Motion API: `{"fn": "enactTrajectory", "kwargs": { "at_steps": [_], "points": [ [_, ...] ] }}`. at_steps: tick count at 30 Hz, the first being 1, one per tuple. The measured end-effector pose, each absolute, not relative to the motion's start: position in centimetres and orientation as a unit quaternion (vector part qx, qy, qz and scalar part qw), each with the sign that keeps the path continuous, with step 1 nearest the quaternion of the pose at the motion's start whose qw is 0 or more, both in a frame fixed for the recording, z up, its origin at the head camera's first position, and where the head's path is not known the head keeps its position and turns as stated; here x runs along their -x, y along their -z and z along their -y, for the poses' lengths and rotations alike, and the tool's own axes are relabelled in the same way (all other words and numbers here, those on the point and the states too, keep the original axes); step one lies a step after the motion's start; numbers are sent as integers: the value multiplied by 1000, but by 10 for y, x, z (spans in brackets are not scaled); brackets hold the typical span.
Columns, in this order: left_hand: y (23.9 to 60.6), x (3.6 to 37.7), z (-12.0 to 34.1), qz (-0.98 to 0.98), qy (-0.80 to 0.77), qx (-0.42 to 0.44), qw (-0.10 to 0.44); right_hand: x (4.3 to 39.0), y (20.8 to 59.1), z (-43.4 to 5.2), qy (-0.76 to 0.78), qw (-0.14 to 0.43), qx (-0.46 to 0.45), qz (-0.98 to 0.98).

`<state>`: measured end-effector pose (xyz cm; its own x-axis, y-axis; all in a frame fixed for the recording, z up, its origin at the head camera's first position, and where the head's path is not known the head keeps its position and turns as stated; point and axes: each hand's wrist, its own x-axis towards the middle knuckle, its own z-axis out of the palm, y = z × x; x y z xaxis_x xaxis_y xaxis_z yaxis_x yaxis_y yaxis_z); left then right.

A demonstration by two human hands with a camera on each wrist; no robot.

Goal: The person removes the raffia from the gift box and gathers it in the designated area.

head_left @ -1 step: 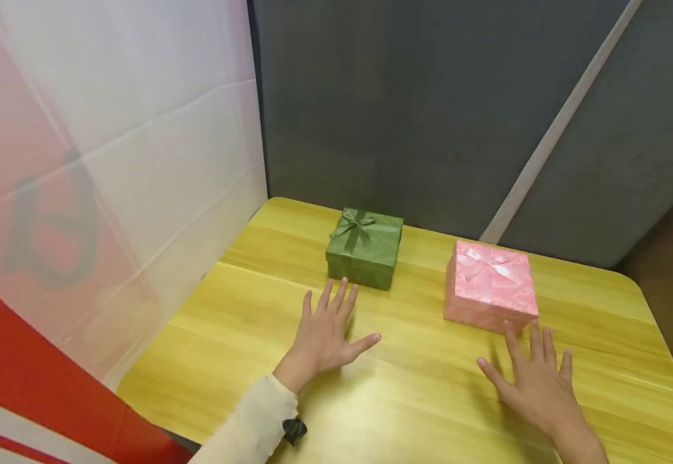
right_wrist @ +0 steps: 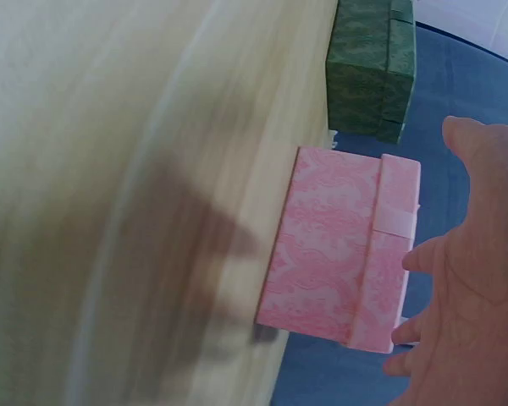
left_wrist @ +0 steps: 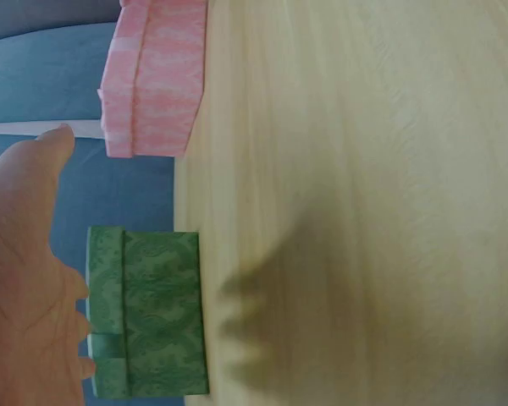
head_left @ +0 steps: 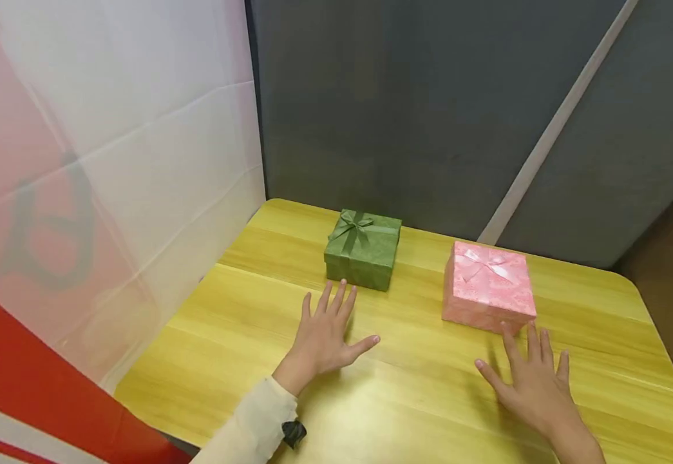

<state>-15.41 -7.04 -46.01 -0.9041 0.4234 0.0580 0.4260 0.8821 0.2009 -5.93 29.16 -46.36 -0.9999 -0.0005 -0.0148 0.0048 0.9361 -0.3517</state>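
A green gift box (head_left: 365,264) with a ribbon bow on its lid stands toward the back of the wooden table (head_left: 243,309). To its right is a pink gift box (head_left: 489,290), also topped with a bow. My left hand (head_left: 324,338) hovers over the table in front of the green box, fingers spread and straight, holding nothing. Before the pink box my right hand (head_left: 536,386) is spread the same way, its fingertips overlapping the box's lower front edge in the head view. Both wrist views show shadows of the hands on the tabletop.
A dark grey panel (head_left: 429,116) with a pale diagonal strip (head_left: 556,129) rises behind the table. White translucent sheeting (head_left: 185,142) hangs at the left, with a red cloth (head_left: 35,380) at the lower left. A brown surface (head_left: 672,270) borders the right side.
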Motion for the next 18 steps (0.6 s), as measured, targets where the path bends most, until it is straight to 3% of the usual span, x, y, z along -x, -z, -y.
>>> {"fn": "enactTrajectory", "kwargs": {
  "at_steps": [9, 18],
  "points": [
    [469, 148, 59, 955, 140, 260, 13, 45, 467, -296, 186, 15, -25, -982],
    [444, 194, -25, 924, 130, 359, -25, 95, 423, -321, 242, -8, -13, -970]
  ]
}}
